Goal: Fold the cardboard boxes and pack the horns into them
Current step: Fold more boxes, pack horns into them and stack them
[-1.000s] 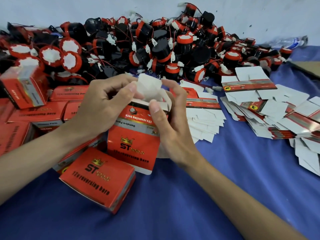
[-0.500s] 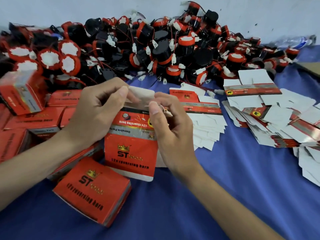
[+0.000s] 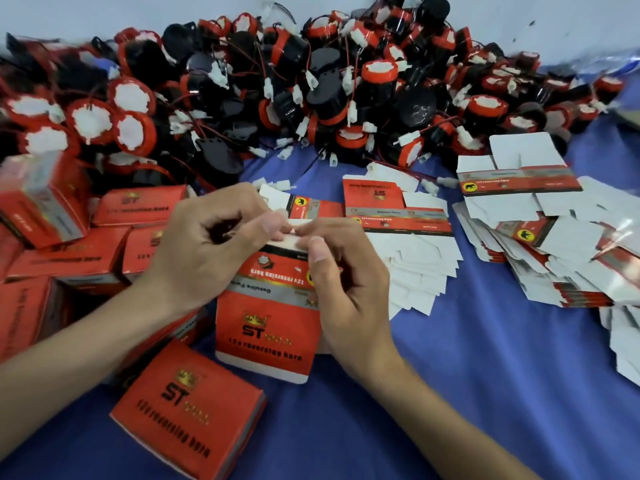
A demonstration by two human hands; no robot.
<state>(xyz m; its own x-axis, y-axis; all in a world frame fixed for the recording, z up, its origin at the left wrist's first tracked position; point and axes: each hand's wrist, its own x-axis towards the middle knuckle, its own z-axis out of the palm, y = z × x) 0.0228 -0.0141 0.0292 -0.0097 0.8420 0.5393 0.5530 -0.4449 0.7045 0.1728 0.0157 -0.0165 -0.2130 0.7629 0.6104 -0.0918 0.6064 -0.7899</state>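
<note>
A red "ST" cardboard box [image 3: 268,327] stands upright on the blue cloth in the middle. My left hand [image 3: 204,251] and my right hand [image 3: 343,282] both pinch its white top flap [image 3: 287,241], which lies folded down over the opening. What is inside the box is hidden. A big heap of black and red horns [image 3: 311,91] with white connectors fills the back of the table. Flat unfolded box blanks [image 3: 398,216] lie just behind my right hand.
Closed red boxes are stacked at the left [image 3: 69,258], and one [image 3: 188,410] lies in front near my left forearm. More flat blanks [image 3: 561,251] spread out at the right. Blue cloth [image 3: 467,393] covers the table in front right.
The white top flap, standing up a second ago, has been pushed down onto the box's top. Both hands have closed in over it. The view has shifted slightly.
</note>
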